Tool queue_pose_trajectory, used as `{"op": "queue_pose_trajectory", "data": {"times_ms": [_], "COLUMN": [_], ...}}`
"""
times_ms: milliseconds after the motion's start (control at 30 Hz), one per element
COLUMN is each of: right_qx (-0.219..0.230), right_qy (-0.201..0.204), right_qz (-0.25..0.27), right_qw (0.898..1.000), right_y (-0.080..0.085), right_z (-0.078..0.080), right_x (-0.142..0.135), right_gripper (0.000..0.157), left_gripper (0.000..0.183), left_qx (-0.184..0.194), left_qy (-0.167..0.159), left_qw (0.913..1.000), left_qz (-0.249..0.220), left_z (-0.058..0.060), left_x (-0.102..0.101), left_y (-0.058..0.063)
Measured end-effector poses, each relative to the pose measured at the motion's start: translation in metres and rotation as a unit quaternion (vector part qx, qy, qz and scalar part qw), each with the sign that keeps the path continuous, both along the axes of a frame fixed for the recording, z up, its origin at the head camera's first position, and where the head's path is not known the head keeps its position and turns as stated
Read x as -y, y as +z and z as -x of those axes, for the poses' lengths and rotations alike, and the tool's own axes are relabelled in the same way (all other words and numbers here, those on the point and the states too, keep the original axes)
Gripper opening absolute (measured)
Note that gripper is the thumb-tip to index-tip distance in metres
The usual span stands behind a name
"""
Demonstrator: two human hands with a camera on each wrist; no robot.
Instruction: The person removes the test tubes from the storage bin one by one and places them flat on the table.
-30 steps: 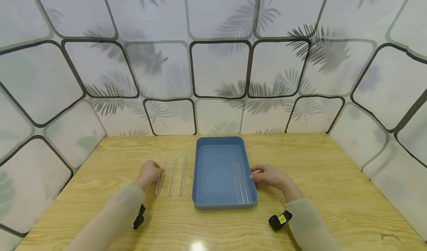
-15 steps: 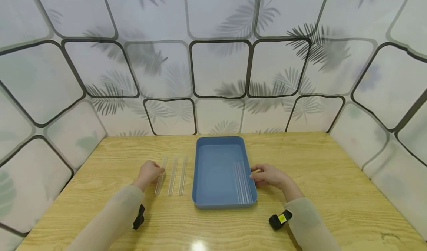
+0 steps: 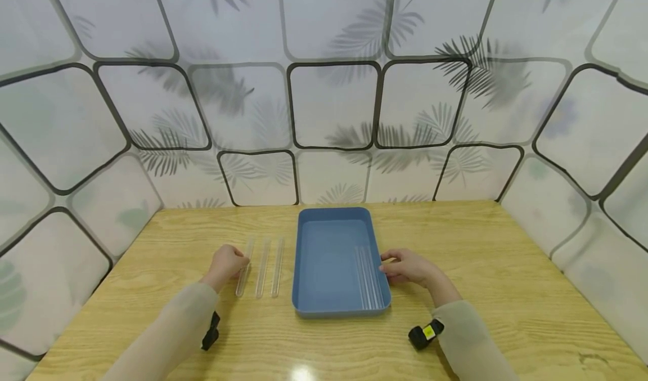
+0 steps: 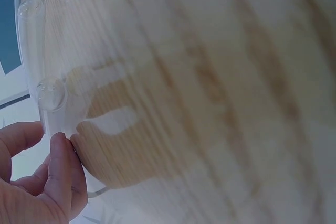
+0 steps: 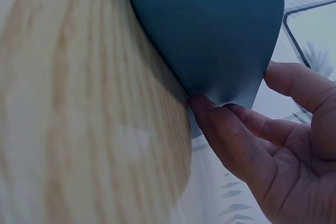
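Note:
Three clear test tubes lie side by side on the table, left of a blue tray (image 3: 324,257). My left hand (image 3: 226,264) pinches the leftmost test tube (image 3: 242,282) about its middle; the left wrist view has thumb and fingertips on either side of the tube's body, below its rounded end (image 4: 51,94). The middle test tube (image 3: 262,268) and the right one (image 3: 277,268) lie apart from the hand. My right hand (image 3: 407,267) holds the tray's right wall, thumb at the rim and fingertips low on the outer side (image 5: 210,40). Several clear tubes (image 3: 368,279) lie inside the tray along its right.
A light wooden table (image 3: 481,246) carries everything. A patterned cloth screen (image 3: 334,105) stands behind it and along both sides. Black straps with small devices are on both wrists, the right one (image 3: 425,334) bearing a yellow mark.

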State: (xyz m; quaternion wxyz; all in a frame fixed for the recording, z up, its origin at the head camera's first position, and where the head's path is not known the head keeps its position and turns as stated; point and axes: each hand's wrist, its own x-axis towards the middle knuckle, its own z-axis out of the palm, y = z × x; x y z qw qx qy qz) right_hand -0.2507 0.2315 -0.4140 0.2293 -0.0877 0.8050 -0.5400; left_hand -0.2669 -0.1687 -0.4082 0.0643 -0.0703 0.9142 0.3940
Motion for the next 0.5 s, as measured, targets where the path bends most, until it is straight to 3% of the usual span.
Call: {"op": "queue_pose_trajectory", "data": {"times_ms": [500], "right_qx": [-0.003], "right_qy": [0.011], "right_qz": [0.007], "right_qw": [1.0], "right_y": [-0.0032], "right_z": [0.0023], "right_x": [-0.0021], "right_gripper": [0.054], "left_gripper": [0.016], "left_qx": [-0.001], "left_qy": [0.002], "left_qw": [0.9999], "left_qz": [0.011], "left_z": [-0.0023], "left_x": [-0.0006], "left_y": [0.0031]}}
